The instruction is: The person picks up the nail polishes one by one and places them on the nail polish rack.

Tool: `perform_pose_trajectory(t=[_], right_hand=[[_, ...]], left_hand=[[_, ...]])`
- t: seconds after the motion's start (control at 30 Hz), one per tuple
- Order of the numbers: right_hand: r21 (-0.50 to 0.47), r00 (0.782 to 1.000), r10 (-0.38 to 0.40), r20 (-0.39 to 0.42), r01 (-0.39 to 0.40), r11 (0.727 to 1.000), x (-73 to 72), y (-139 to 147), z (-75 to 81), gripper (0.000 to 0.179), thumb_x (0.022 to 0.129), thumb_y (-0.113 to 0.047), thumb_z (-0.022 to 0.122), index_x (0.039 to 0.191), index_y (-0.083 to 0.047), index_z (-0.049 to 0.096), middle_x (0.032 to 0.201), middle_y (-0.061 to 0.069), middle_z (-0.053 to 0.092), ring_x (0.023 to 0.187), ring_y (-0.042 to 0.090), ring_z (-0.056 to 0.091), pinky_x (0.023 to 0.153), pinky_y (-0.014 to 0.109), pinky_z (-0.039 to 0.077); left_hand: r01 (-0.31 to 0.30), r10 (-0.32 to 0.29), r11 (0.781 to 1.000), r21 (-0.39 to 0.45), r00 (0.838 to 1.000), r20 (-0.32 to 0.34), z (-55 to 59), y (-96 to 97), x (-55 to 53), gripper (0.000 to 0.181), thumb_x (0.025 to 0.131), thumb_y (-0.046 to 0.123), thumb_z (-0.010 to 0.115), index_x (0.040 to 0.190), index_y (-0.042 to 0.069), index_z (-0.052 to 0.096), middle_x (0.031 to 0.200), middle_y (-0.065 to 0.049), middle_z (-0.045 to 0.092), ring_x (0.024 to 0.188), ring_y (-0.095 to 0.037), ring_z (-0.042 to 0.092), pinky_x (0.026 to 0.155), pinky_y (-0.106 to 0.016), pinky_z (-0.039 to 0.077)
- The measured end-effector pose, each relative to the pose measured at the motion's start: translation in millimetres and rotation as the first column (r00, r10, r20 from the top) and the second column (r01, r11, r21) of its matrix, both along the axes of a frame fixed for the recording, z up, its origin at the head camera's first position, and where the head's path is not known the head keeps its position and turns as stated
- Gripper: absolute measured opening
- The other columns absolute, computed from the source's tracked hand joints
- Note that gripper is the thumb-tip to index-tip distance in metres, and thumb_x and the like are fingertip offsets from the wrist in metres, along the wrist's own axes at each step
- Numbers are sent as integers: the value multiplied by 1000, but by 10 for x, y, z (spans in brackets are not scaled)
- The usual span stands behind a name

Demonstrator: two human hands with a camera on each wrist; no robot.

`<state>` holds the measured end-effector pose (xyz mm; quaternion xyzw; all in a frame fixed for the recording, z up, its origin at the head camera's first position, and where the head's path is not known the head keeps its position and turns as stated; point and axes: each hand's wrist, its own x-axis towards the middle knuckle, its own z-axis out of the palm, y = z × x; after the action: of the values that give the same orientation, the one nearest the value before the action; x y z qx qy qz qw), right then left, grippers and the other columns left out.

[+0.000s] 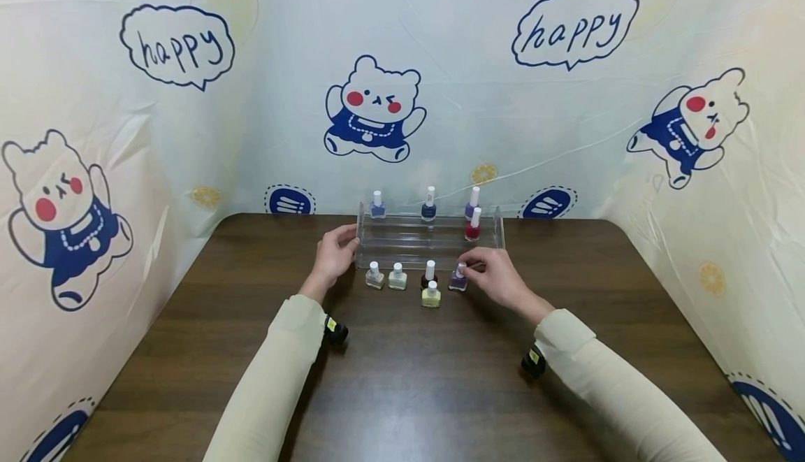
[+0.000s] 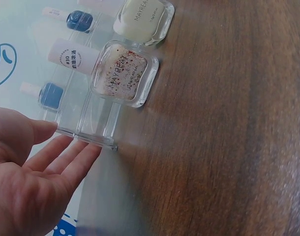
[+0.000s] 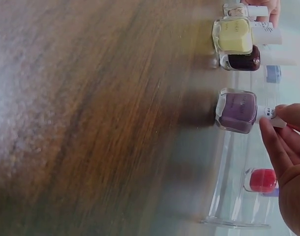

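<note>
Right hand (image 1: 493,275), fingers clamping white cap (image 3: 267,113) of dark-purple bottle (image 3: 237,113), working just before clear rack (image 1: 409,244) near counter's (image 1: 402,378) far edge. Left hand (image 1: 335,256), fingers parted from thumb, touching rack's left end. Bottles apparently being shelved; next move likely calling for upright lift onto tier. Onlooker counting: one rack, four shelved bottles (image 1: 472,230), four loose bottles (image 1: 430,298), one pinched.

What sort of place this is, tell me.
Probably a makeshift tabletop filming booth: a cartoon-print backdrop surrounds a wooden table on three sides, with nail polish bottles and a clear rack.
</note>
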<state>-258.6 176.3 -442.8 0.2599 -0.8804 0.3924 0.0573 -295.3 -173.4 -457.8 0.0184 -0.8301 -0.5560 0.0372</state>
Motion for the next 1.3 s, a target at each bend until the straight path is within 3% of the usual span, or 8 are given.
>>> perform_pose_trajectory(t=[0.43,0.87,1.3], right_hand=[[-34,1000,-16,-2,16,999,6,42,120,15,92,1,74,107,1,77,105,13,76,89,25,72,80,40,63],[-28,998,-50,-39,49,998,-19,79,198,13,92,-2,75,105,-3,78,104,12,76,86,22,71,77,40,63],[-28,994,-94,-47,93,995,-90,126,354,15,94,-2,73,108,-1,77,111,15,75,93,27,72,81,42,63]], left_hand=[[7,-7,1000,11,1000,4,-1,-15,2,39,106,7,54,145,6,57,142,-19,60,124,-35,62,98,-46,56],[6,-6,1000,-1,1000,-12,25,17,41,39,105,4,54,144,3,56,139,-22,61,121,-35,63,93,-46,59],[3,-3,1000,-3,1000,-6,27,14,43,39,106,4,54,144,4,57,140,-21,61,122,-35,63,95,-47,58]])
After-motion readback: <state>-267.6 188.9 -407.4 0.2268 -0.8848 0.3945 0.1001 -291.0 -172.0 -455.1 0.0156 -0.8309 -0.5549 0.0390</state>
